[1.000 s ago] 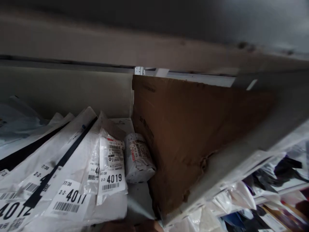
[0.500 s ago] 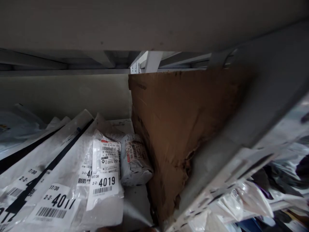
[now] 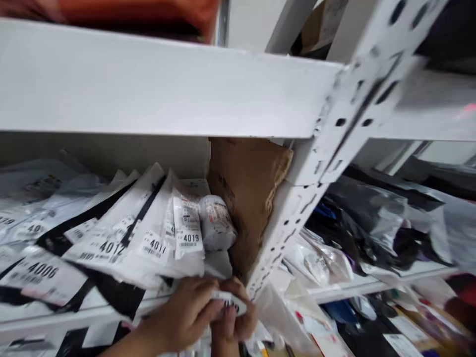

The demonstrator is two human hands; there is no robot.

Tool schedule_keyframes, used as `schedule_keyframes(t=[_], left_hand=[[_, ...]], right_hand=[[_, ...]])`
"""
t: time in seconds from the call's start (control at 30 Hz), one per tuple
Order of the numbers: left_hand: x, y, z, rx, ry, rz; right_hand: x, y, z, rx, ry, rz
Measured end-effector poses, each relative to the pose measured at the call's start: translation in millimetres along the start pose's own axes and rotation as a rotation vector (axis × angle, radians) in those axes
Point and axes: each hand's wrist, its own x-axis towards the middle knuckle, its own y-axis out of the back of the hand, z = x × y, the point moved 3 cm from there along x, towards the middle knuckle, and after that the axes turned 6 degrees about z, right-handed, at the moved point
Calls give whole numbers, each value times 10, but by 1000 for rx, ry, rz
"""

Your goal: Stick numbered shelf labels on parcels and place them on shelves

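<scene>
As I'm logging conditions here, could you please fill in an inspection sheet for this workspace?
Surface: white metal shelf, loaded.
Job's things: small white item with dark print; print not legible.
Clutter: white plastic bags with barcode labels, white rounded parcel, brown cardboard sheet with torn edge.
Hands: left hand and right hand both gripping the item.
Cables: nothing seen.
Surroundings: white perforated metal post; dark plastic bags at right.

The camera has drawn back, so an orange bundle [image 3: 174,12] above and a parcel marked 4006 [image 3: 44,273] at lower left have appeared. The left hand [image 3: 186,313] and the right hand [image 3: 240,322] — before only slivers at the bottom edge — now show more, together pinching a small white label [image 3: 224,296].
</scene>
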Motion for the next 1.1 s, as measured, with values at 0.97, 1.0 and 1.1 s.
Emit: schedule_keyframes(t=[0.97, 1.0, 1.1], left_hand=[[-364, 164, 35, -388, 463, 221], [-421, 204, 25, -321, 436, 236], [-564, 353, -41, -45, 261, 255]], right_hand=[[346, 85, -705, 59, -276, -205], [299, 46, -706, 55, -230, -224], [169, -81, -663, 20, -98, -266]])
